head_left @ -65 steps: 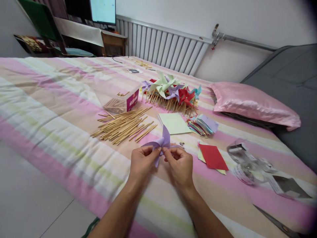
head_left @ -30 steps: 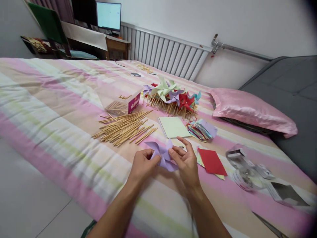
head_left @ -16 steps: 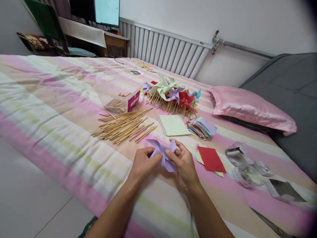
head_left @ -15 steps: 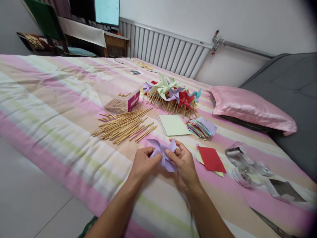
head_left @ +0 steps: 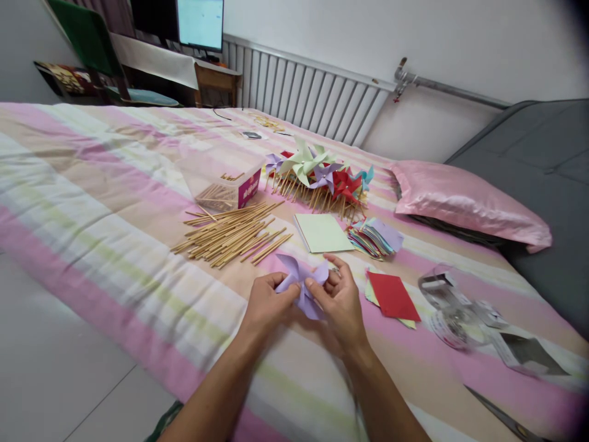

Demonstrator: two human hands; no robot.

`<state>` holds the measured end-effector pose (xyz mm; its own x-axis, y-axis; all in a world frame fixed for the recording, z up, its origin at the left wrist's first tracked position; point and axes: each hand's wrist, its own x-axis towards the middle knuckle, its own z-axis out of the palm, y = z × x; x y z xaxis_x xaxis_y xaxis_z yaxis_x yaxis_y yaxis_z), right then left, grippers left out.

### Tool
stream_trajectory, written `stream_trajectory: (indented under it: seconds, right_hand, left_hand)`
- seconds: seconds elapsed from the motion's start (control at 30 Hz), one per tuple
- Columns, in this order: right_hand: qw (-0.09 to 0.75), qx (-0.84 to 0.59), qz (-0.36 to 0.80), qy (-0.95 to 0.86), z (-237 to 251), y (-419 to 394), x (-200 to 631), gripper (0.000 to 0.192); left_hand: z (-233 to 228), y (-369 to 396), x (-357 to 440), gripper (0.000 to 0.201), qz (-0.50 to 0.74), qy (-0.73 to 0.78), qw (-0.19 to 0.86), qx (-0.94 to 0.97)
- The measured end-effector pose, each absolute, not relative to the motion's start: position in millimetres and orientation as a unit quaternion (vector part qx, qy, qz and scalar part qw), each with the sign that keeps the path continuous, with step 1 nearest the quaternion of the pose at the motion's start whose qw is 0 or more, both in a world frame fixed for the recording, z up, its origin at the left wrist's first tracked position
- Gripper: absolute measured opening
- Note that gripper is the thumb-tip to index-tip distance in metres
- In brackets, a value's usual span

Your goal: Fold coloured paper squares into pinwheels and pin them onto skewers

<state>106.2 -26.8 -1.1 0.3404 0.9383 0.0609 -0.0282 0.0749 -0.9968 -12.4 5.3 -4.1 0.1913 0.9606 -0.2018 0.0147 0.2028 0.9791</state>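
Observation:
Between my two hands is a purple paper pinwheel [head_left: 309,306], its blades curled toward the centre. My left hand [head_left: 267,304] grips it from the left, thumb pressed near the middle and fingers behind. From the right, my right hand [head_left: 338,301] pinches it too, with the thumb at the centre; a small shiny bit shows by its fingers, too small to name. Just beyond lie a pile of thin wooden sticks [head_left: 230,236] and a stack of pale green paper [head_left: 323,233]. A red paper sheet [head_left: 394,296] rests on other sheets right of my right hand.
Finished pinwheels [head_left: 322,175] on sticks lie farther back, beside a clear plastic box [head_left: 251,187] holding sticks. A fan of coloured paper [head_left: 375,238], a clear round container [head_left: 453,325] and scissors [head_left: 501,417] are on the right. A pink pillow [head_left: 469,205] lies by the headboard.
The pinwheel has shifted slightly in my hands, and its upper right blade is bent further over. My right fingers have lifted a little behind it.

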Motion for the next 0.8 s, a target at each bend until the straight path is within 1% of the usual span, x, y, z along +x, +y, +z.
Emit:
stream_trajectory:
  seconds: [0.07, 0.1, 0.13, 0.17, 0.23, 0.27, 0.3, 0.43, 0.6, 0.8]
  right_hand:
    - [0.598, -0.563, 0.285, -0.494, 0, -27, 112, 0.071]
    - [0.587, -0.565, 0.224, -0.534, 2, -27, 115, 0.070]
    - [0.569, -0.566, 0.172, -0.572, 4, -28, 118, 0.061]
    - [0.547, -0.565, 0.130, -0.604, 7, -28, 121, 0.047]
    - [0.501, -0.562, 0.077, -0.654, 11, -29, 126, 0.016]
    - [0.479, -0.562, 0.060, -0.672, 13, -29, 127, 0.008]
    - [0.462, -0.564, 0.046, -0.683, 14, -29, 128, 0.006]
    - [0.420, -0.577, 0.003, -0.700, 13, -29, 127, 0.008]
    - [0.418, -0.583, -0.006, -0.696, 11, -28, 125, 0.010]
    - [0.420, -0.584, 0.022, -0.694, 13, -29, 124, 0.008]
  left_hand:
    - [-4, 6, -13, 0.023, 0.400, 0.498, 0.587, 0.498]
    - [-4, 6, -13, 0.023, 0.400, 0.500, 0.581, 0.502]
    - [-4, 6, -14, 0.022, 0.398, 0.504, 0.576, 0.506]
    - [-5, 6, -14, 0.021, 0.395, 0.508, 0.570, 0.511]
    - [-5, 6, -15, 0.020, 0.391, 0.510, 0.563, 0.520]
    - [-5, 6, -16, 0.020, 0.391, 0.509, 0.560, 0.525]
    - [-5, 6, -16, 0.020, 0.393, 0.506, 0.556, 0.529]
    - [-5, 6, -17, 0.023, 0.400, 0.490, 0.555, 0.540]
    - [-6, 6, -16, 0.024, 0.398, 0.485, 0.559, 0.542]
    - [-7, 6, -16, 0.022, 0.390, 0.479, 0.552, 0.560]
